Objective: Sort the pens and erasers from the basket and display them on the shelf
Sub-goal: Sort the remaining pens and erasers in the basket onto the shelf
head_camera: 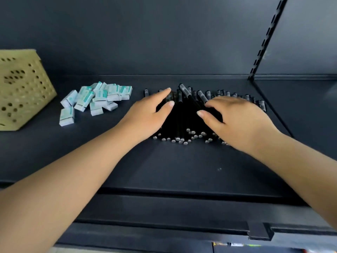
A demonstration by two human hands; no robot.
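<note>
Pens (184,117) heaped mid-shelf (182,170); left hand (145,115) flat and right hand (235,119) loosely curled rest on them, gripping none. Erasers (94,99) piled beside basket (21,88). Risk: round pens roll off the front edge.

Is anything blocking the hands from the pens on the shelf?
Nothing visible. The left hand and right hand already rest on the pens. The erasers and the basket sit off to the left, apart from them.
</note>
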